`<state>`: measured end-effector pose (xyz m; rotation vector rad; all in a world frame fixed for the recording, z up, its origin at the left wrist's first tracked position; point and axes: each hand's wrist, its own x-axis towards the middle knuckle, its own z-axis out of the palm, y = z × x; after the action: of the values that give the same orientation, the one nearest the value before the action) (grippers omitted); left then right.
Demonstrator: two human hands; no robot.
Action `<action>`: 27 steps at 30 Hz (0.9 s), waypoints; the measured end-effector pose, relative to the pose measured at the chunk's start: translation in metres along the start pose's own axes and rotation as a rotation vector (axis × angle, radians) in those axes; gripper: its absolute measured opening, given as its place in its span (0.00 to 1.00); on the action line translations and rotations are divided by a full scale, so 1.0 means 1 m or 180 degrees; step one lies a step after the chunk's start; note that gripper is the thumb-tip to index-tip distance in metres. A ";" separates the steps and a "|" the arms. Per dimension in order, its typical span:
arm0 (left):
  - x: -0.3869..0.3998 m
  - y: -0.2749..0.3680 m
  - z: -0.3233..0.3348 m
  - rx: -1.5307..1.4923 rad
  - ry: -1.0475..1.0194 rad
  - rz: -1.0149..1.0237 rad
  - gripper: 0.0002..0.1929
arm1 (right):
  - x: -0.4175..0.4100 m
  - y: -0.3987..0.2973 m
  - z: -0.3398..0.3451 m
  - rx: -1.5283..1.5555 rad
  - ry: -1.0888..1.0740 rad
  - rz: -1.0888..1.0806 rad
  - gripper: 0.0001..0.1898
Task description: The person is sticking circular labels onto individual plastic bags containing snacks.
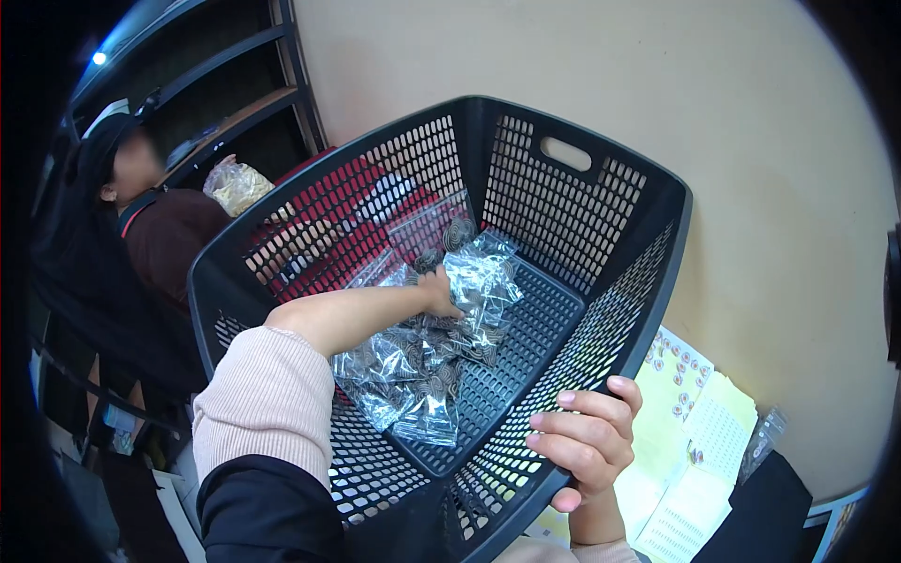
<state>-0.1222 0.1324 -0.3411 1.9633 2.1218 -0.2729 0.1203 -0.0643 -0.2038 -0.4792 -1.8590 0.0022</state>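
A black perforated plastic basket fills the middle of the view, tilted. Inside it, small clear zip bags with dark spiral-patterned round items lie heaped on the left part of the basket floor. My left hand reaches over the near left side into the basket and touches the bags; whether its fingers grip one cannot be told. My right hand is closed round the basket's near right rim, fingers over the inner side and thumb below.
At the left, another person in dark clothing is beside dark shelves. A clear bag of pale items is near them. Yellow and white sheets with small stickers lie at lower right, by a beige wall.
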 end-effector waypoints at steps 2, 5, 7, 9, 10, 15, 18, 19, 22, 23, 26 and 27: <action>0.003 -0.007 -0.001 -0.0424 0.0183 0.0149 0.57 | 0.000 -0.001 0.000 -0.0011 -0.0012 0.0050 0.29; 0.003 -0.016 -0.016 -0.1845 0.0145 0.0508 0.39 | -0.004 -0.002 -0.001 0.0088 -0.0077 0.0002 0.29; 0.010 -0.018 -0.035 -0.1813 0.0089 0.1137 0.26 | -0.006 -0.003 -0.001 0.0010 0.0041 0.0058 0.28; -0.001 -0.011 -0.069 -0.1900 0.0358 0.1469 0.24 | -0.017 -0.004 0.001 0.0000 0.0380 0.0126 0.23; -0.008 -0.008 -0.089 -0.2073 0.0517 0.1541 0.25 | -0.026 -0.006 0.000 -0.0177 0.0628 0.0097 0.21; -0.061 0.017 -0.180 -0.2573 0.0997 0.1697 0.20 | -0.051 -0.018 -0.044 -0.0681 0.1102 -0.0013 0.17; -0.101 0.016 -0.191 -0.2640 0.1048 0.1533 0.23 | -0.071 -0.024 -0.072 -0.0834 0.0985 -0.0002 0.15; -0.111 0.011 -0.190 -0.2897 0.0797 0.1427 0.22 | -0.078 -0.027 -0.081 -0.0917 0.0784 0.0119 0.16; -0.132 0.011 -0.167 -0.2997 0.0312 0.1285 0.19 | -0.097 -0.034 -0.103 -0.0961 0.0652 0.0345 0.15; -0.144 0.018 -0.160 -0.2889 -0.0005 0.1237 0.18 | -0.103 -0.036 -0.110 -0.0998 0.0636 0.0432 0.14; -0.141 0.008 -0.120 -0.2902 -0.0624 0.0881 0.19 | -0.117 -0.042 -0.117 -0.0967 0.0702 0.0542 0.13; -0.140 0.004 -0.105 -0.2914 -0.0751 0.0864 0.20 | -0.120 -0.044 -0.119 -0.0951 0.0626 0.0611 0.13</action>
<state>-0.1136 0.0305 -0.1989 1.5121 1.4054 0.4269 0.2451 -0.1708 -0.2619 -0.8341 -1.6204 -0.1893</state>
